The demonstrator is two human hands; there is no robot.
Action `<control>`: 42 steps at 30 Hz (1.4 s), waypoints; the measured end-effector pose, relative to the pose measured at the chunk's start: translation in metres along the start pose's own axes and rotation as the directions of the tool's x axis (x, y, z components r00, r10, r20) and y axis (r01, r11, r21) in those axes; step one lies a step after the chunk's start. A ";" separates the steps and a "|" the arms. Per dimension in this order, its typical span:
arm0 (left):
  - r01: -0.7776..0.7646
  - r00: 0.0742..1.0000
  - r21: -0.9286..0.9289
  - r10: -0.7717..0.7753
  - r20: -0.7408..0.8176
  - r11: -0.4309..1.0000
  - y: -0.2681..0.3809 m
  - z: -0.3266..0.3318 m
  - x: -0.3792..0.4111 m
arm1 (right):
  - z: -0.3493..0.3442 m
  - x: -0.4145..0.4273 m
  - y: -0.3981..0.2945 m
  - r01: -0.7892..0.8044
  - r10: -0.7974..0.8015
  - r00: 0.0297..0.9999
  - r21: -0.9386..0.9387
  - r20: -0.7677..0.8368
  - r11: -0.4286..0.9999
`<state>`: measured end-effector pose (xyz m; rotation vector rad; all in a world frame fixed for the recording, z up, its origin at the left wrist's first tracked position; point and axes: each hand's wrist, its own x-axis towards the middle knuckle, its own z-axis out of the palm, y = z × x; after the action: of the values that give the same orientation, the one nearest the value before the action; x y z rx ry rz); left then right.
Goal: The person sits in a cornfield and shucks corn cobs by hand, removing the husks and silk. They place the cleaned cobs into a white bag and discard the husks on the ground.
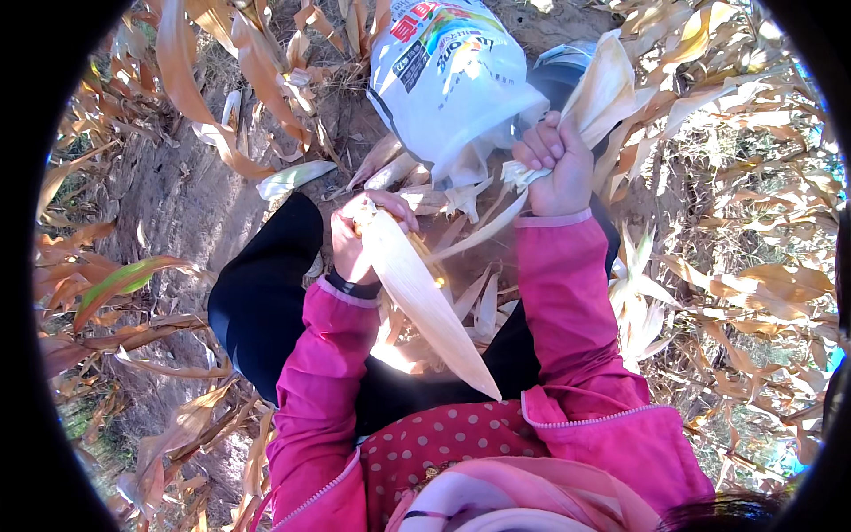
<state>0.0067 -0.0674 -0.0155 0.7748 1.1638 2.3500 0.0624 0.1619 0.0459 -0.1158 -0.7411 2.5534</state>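
Observation:
My left hand (372, 229) grips an ear of corn (421, 247), whose yellow kernels show in part below my fingers. One long pale husk leaf (425, 296) still hangs from that ear and slants down toward my lap, covering much of it. Up and to the right, my right hand (557, 163) is closed around a bunch of dry corn husk (606, 86). A narrow strip of husk (482, 229) trails from near this hand back toward the ear. Both hands are apart, above the ground between my bent knees.
A white printed plastic sack (459, 93) lies just beyond my hands, with a dark bucket-like container (558, 73) partly hidden beside it. Loose husks (488, 306) litter the ground between my legs. Dry corn stalks and leaves (751, 292) crowd both sides; bare soil (173, 206) shows at left.

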 end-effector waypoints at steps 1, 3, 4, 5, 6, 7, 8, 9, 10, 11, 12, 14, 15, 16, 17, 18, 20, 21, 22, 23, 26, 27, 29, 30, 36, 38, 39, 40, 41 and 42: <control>-0.021 1.000 0.035 0.020 0.011 0.999 0.001 0.000 0.001 | 0.001 -0.005 0.003 -0.083 0.080 0.996 -0.092 -0.035 0.992; -0.009 1.000 -0.025 0.009 0.010 1.000 0.003 -0.001 0.003 | 0.007 -0.023 0.012 -0.258 0.231 0.964 -0.262 -0.130 0.930; -0.005 1.000 -0.055 0.005 -0.002 0.998 0.003 0.000 0.004 | 0.000 -0.032 0.017 -0.290 0.287 0.957 -0.267 -0.051 0.919; 0.003 1.000 -0.116 -0.005 -0.017 0.993 0.003 0.002 0.004 | 0.001 -0.036 0.020 -0.260 0.292 0.956 -0.395 0.024 0.881; 0.009 0.999 -0.176 -0.015 -0.033 0.984 0.004 0.003 0.005 | 0.006 -0.040 0.026 -0.215 0.304 0.948 -0.514 0.095 0.830; 0.029 0.999 -0.124 -0.035 -0.040 0.992 0.004 0.001 0.003 | 0.011 -0.044 0.031 -0.158 0.324 0.932 -0.622 0.163 0.767; 0.050 0.997 -0.073 -0.054 -0.048 0.996 0.002 -0.002 0.001 | 0.016 -0.048 0.035 -0.141 0.366 0.909 -0.682 0.198 0.718; 0.066 0.996 -0.022 -0.067 -0.057 0.998 0.003 -0.002 0.002 | 0.017 -0.052 0.040 -0.141 0.395 0.894 -0.704 0.211 0.696; 0.107 0.989 0.055 -0.101 -0.105 0.993 0.005 0.000 0.005 | 0.017 -0.056 0.046 -0.140 0.423 0.878 -0.725 0.224 0.674; 0.052 0.998 -0.043 -0.054 -0.030 0.998 0.005 0.008 0.006 | 0.016 -0.057 0.053 -0.138 0.451 0.861 -0.746 0.234 0.651; 0.139 0.980 -0.009 -0.139 -0.141 0.990 -0.007 -0.004 -0.003 | 0.011 -0.056 0.067 0.017 0.351 0.860 -0.708 0.370 0.706; 0.226 0.938 -0.263 -0.282 -0.201 0.938 -0.024 -0.021 -0.017 | 0.026 -0.058 0.082 -0.042 0.235 0.899 -0.460 0.370 0.887; 0.280 0.926 -0.265 -0.332 -0.179 0.923 -0.032 -0.026 -0.021 | 0.030 -0.059 0.084 -0.058 0.178 0.920 -0.327 0.350 0.943; 0.288 0.936 -0.060 -0.294 -0.195 0.956 -0.028 -0.011 -0.011 | 0.023 -0.056 0.084 -0.008 0.156 0.946 -0.463 0.284 0.886; 0.271 0.960 0.216 -0.248 -0.127 0.938 -0.017 0.005 -0.006 | 0.019 -0.055 0.082 0.094 0.097 0.943 -0.535 0.318 0.840; 0.204 0.978 0.479 -0.198 -0.065 0.854 0.007 0.028 0.003 | 0.022 -0.054 0.081 0.192 0.040 0.934 -0.590 0.356 0.784; 0.444 0.895 0.270 -0.411 -0.174 0.854 -0.015 0.016 -0.006 | 0.027 -0.053 0.085 0.089 0.042 0.973 -0.532 0.229 0.842; 0.489 0.872 0.273 -0.458 -0.170 0.829 -0.017 0.013 -0.007 | 0.031 -0.054 0.086 -0.044 0.103 0.987 -0.416 0.121 0.908; 0.447 0.894 0.272 -0.418 -0.162 0.852 -0.020 0.016 -0.010 | 0.033 -0.054 0.087 -0.165 0.178 0.984 -0.278 0.022 0.946; 0.441 0.898 0.272 -0.417 -0.145 0.855 -0.019 0.016 -0.010 | 0.033 -0.054 0.086 -0.206 0.209 0.978 -0.193 -0.007 0.959; 0.484 0.872 0.160 -0.490 -0.004 0.860 -0.008 0.015 -0.009 | 0.019 -0.036 0.071 -0.268 0.294 0.952 0.230 -0.087 0.935; 0.447 0.894 0.071 -0.449 0.005 0.892 -0.011 0.019 -0.009 | 0.001 -0.025 0.061 -0.210 0.264 0.956 0.336 -0.125 0.918; 0.359 0.933 -0.095 -0.360 0.010 0.928 -0.014 0.021 -0.006 | -0.004 -0.017 0.038 -0.138 0.199 0.972 0.388 -0.122 0.911; 0.335 0.942 -0.130 -0.337 0.009 0.933 -0.016 0.017 -0.004 | -0.006 -0.015 0.020 -0.054 0.088 0.987 0.232 -0.136 0.971; 0.111 0.958 -0.378 -0.201 -0.207 0.919 0.000 -0.011 0.005 | -0.038 -0.063 -0.141 0.190 -0.494 0.838 -0.725 -0.233 0.663; 0.077 0.954 -0.418 -0.189 -0.234 0.905 0.003 -0.015 0.007 | -0.104 -0.106 -0.207 -0.028 -0.583 0.782 -0.947 -0.220 0.319; 0.082 0.948 -0.449 -0.209 -0.240 0.890 0.003 -0.018 0.008 | -0.135 -0.132 -0.234 -0.217 -0.606 0.756 -0.968 -0.249 0.127; 0.070 0.961 -0.452 -0.182 -0.209 0.889 0.000 -0.021 0.010 | -0.154 -0.158 -0.247 -0.443 -0.616 0.745 -0.880 -0.255 -0.172; 0.076 0.959 -0.462 -0.191 -0.209 0.884 0.001 -0.021 0.011 | -0.163 -0.178 -0.248 -0.600 -0.618 0.742 -0.668 -0.259 -0.441; 0.077 0.957 -0.471 -0.197 -0.212 0.879 0.003 -0.022 0.011 | -0.156 -0.195 -0.239 -0.596 -0.529 0.800 -0.472 -0.283 -0.650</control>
<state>-0.0157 -0.0758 -0.0211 0.2207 0.6685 2.5049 0.3678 0.3237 0.0290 -1.6164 -2.5602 0.0533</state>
